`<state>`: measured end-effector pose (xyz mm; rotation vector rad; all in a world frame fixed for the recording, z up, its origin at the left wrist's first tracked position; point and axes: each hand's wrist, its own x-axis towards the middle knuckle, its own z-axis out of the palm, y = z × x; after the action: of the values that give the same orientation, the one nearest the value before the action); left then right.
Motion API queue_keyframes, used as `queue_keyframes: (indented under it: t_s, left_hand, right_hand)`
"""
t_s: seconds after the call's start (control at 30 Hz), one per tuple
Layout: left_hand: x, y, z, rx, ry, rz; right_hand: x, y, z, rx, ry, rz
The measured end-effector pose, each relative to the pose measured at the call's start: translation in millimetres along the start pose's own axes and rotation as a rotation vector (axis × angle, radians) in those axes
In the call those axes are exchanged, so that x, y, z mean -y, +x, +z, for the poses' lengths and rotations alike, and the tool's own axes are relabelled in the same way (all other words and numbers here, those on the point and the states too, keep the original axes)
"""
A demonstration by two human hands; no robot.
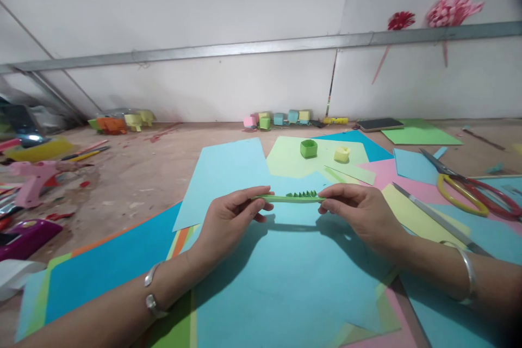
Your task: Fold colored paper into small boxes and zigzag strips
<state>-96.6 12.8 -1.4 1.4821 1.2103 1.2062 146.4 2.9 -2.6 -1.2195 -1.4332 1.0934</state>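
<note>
One green paper strip (pixel 291 197) is pinched between left hand (pixel 228 223) and right hand (pixel 359 215); two small paper boxes (pixel 309 148) sit toward the worktop's (pixel 134 174) far edge, one pair of scissors (pixel 473 190) near its right edge.

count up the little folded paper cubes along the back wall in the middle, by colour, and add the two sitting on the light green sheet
By the wall:
pink cube: 1
green cube: 1
yellow-green cube: 1
blue cubes: 2
yellow cube: 1
On the light green sheet:
green cube: 1
yellow cube: 1
Total: 8
</note>
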Motion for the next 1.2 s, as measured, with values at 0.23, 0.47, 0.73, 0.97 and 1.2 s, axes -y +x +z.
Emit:
queue_keyframes:
  t_s: [0.23,0.47,0.73,0.97,1.2]
  left_hand:
    - [2,0,1.0,0.001,-0.055,-0.019]
    - [4,0,-1.4,-0.010,0.002,0.071]
    - [2,-1,0.8,-0.002,-0.078,0.049]
    - [1,-1,1.8,0.058,-0.134,-0.002]
    - [4,3,-3.4,0.084,0.044,0.108]
  right_hand:
    - [-2,2,1,0.006,0.056,0.002]
    - [0,3,1,-0.014,0.018,0.016]
    - [-2,4,0,-0.034,0.004,0.054]
    - [-15,6,-2,0.071,0.115,0.080]
    - [-6,5,-3,0.223,0.026,-0.062]
